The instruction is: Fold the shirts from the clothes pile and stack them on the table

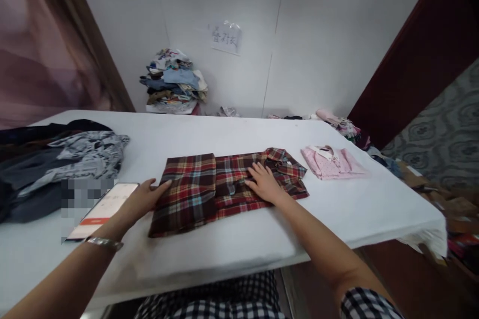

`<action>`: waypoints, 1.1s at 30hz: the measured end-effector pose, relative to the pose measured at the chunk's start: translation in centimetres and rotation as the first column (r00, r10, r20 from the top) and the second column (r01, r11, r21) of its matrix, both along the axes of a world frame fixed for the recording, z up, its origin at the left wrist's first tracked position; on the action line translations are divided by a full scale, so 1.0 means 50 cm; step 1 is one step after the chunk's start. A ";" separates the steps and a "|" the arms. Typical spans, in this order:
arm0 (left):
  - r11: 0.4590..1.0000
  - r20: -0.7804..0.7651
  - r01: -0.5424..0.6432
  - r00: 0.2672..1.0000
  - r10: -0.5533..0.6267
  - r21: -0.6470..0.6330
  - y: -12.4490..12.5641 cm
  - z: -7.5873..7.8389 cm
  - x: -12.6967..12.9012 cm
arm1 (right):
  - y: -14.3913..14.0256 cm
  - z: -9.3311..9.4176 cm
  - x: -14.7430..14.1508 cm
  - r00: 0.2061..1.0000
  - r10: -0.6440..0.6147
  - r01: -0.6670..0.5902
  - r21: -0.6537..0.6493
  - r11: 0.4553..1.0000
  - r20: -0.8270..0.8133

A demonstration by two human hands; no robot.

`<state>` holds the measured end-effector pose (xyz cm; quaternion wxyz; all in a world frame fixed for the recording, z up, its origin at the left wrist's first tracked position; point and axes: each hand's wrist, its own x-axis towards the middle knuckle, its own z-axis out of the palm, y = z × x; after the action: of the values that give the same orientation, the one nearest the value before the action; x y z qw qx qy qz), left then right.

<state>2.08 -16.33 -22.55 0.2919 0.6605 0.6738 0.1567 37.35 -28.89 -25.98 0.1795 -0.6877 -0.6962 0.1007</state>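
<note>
Lighting: even, soft indoor light, moderately bright; faint shadows under the forearms on the white table (239,134). Quality: wide-angle bending at edges, soft corners, one pixelated patch at left; no glare.

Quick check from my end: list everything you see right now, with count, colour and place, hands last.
plaid shirt: 1, red and brown check, partly folded, centre of table
pink shirt: 1, pink, folded, right of the plaid shirt
table: 1, white cover, fills the foreground
phone: 1, lit screen, left of the plaid shirt
dark clothes heap: 1, black and grey, left end of table
clothes pile: 1, mixed colours, against the back wall
paper sign: 1, white, on the wall
loose garments: several, pinkish and mixed, far right corner
bracelet: 1, silver, left wrist
left hand: flat at the plaid shirt's left edge
right hand: flat on the plaid shirt near its collar
</note>
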 end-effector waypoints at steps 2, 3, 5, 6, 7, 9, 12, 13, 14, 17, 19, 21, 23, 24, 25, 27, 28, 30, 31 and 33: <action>0.993 0.140 -0.061 0.987 0.076 -0.105 -0.010 -0.008 0.001 | 0.003 0.017 -0.038 0.999 0.029 -0.026 0.083 0.996 -0.039; 0.986 0.193 -0.074 0.976 0.103 -0.150 -0.011 -0.010 0.003 | 0.005 0.022 -0.061 0.996 0.071 -0.066 0.098 0.993 -0.055; 0.973 0.300 -0.066 0.945 0.133 -0.222 -0.011 -0.011 0.008 | 0.007 0.024 -0.106 0.982 0.174 -0.172 0.039 0.984 -0.070; 0.966 0.355 -0.052 0.924 0.143 -0.254 -0.011 -0.010 0.011 | 0.008 0.022 -0.123 0.973 0.219 -0.221 -0.017 0.975 -0.070; 0.961 0.400 -0.044 0.903 0.155 -0.273 -0.011 -0.008 0.013 | 0.008 0.020 -0.136 0.964 0.253 -0.259 -0.076 0.963 -0.076; 0.961 0.454 -0.057 0.873 0.179 -0.269 -0.012 0.001 0.018 | 0.005 0.018 -0.148 0.958 0.256 -0.272 -0.130 0.954 -0.127; 0.972 0.508 -0.077 0.841 0.184 -0.224 -0.018 0.028 0.034 | -0.001 0.031 -0.147 0.916 0.129 -0.135 0.012 0.991 -0.379; 0.975 0.543 -0.068 0.821 0.174 -0.210 -0.020 0.042 0.044 | -0.004 0.040 -0.147 0.853 0.094 -0.075 0.058 0.996 -0.514; 0.980 0.585 -0.047 0.797 0.154 -0.194 -0.023 0.058 0.059 | -0.006 0.050 -0.148 0.754 0.074 -0.024 0.084 0.996 -0.652; 0.993 0.681 0.032 0.731 0.054 -0.113 -0.039 0.117 0.133 | -0.008 0.081 -0.150 0.335 0.049 0.026 0.061 0.998 -0.941; 0.989 0.713 0.132 0.700 -0.045 -0.067 -0.059 0.155 0.202 | -0.007 0.097 -0.138 0.107 0.012 0.041 0.016 0.999 -0.994; 0.943 0.770 0.330 0.614 -0.174 -0.050 -0.081 0.177 0.270 | -0.007 0.102 -0.108 -0.023 -0.043 0.054 -0.044 0.998 -0.999; 0.879 0.813 0.476 0.515 -0.271 -0.008 -0.096 0.173 0.318 | -0.011 0.095 -0.064 -0.070 -0.135 0.062 -0.139 0.988 -0.988; 0.874 0.811 0.486 0.501 -0.301 0.024 -0.099 0.160 0.330 | -0.015 0.086 -0.041 -0.071 -0.192 0.076 -0.197 0.977 -0.979; 0.890 0.790 0.453 0.525 -0.316 0.055 -0.099 0.141 0.334 | -0.019 0.074 -0.020 -0.064 -0.248 0.101 -0.254 0.962 -0.967; 0.941 0.711 0.328 0.642 -0.285 0.081 -0.089 0.092 0.322 | -0.025 0.050 0.011 -0.039 -0.331 0.176 -0.333 0.926 -0.943; 0.963 0.677 0.264 0.698 -0.233 0.058 -0.081 0.065 0.311 | -0.026 0.039 0.020 -0.016 -0.353 0.217 -0.348 0.912 -0.935; 0.983 0.641 0.178 0.761 -0.102 -0.054 -0.068 0.018 0.285 | -0.025 0.025 0.027 0.051 -0.361 0.297 -0.331 0.896 -0.931; 0.980 0.634 0.158 0.772 -0.047 -0.119 -0.065 0.001 0.274 | -0.023 0.023 0.027 0.091 -0.347 0.331 -0.300 0.895 -0.934; 0.964 0.637 0.161 0.771 0.012 -0.213 -0.063 -0.021 0.262 | -0.020 0.023 0.026 0.169 -0.283 0.383 -0.201 0.902 -0.944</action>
<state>15.16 -19.46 -23.59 0.5900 0.5522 0.5237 0.2697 38.64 -29.90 -24.83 0.6097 -0.6081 -0.2769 0.4264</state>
